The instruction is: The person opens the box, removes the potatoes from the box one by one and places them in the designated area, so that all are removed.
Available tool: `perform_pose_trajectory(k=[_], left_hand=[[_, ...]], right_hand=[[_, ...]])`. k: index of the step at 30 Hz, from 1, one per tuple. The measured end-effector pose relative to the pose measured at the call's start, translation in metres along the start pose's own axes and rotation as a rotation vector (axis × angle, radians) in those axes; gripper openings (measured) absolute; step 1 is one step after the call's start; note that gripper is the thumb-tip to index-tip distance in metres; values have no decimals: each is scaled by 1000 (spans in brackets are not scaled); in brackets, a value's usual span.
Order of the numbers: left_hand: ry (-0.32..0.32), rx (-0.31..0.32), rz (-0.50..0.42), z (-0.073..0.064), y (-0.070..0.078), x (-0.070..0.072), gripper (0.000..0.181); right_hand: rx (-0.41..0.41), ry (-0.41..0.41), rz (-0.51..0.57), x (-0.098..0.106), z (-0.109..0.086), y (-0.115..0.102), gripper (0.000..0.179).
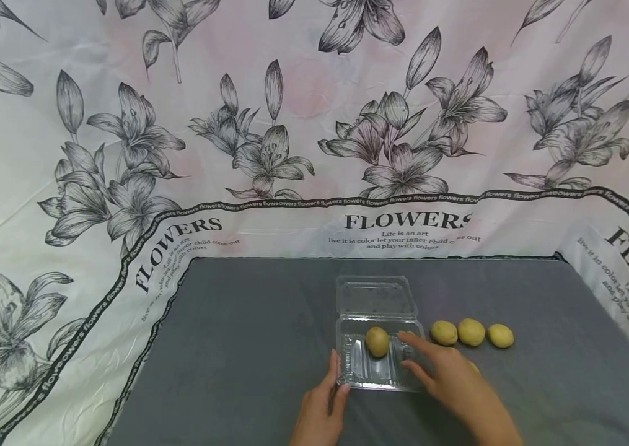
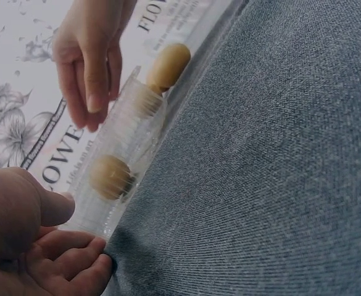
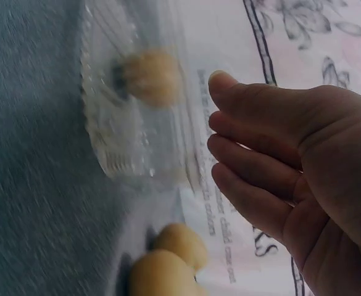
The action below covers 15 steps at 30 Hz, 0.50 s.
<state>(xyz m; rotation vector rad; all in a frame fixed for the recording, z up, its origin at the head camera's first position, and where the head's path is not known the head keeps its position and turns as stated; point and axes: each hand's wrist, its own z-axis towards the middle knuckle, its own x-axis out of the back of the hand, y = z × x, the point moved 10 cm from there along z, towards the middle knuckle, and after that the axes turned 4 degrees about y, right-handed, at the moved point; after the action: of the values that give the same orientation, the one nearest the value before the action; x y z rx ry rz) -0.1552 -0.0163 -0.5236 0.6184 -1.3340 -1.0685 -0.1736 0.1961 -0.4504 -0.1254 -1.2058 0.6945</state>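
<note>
A clear plastic hinged container (image 1: 378,382) lies with its lid (image 1: 375,298) folded back. Inside it sits a rounded yellow-brown, potato-like item (image 1: 377,342), left of the middle. My left hand (image 1: 320,409) touches the container's front left corner, its finger along the left wall and thumb at the front. My right hand (image 1: 456,381) hovers over the container's right side, fingers spread and nothing in them. In the right wrist view, the thumb and fingers stand apart, clear of the item.
Three similar yellow items, left (image 1: 444,333), middle (image 1: 471,332) and right (image 1: 501,336), lie in a row right of the container. Another (image 1: 475,367) peeks out from behind my right hand. A grey cloth (image 1: 236,347) covers the table; a flower-printed curtain (image 1: 303,155) hangs behind.
</note>
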Motion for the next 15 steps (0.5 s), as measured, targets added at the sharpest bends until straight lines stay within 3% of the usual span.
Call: perform_pose_trajectory(k=[4,15], left_hand=[[-16,24,-14,0,-2,-1,63],[-12,32,-33,1,-1,0,64]], right_hand=[[64,24,21,-8,3,-10,55],[83,17,46,-27,10,-21,69]])
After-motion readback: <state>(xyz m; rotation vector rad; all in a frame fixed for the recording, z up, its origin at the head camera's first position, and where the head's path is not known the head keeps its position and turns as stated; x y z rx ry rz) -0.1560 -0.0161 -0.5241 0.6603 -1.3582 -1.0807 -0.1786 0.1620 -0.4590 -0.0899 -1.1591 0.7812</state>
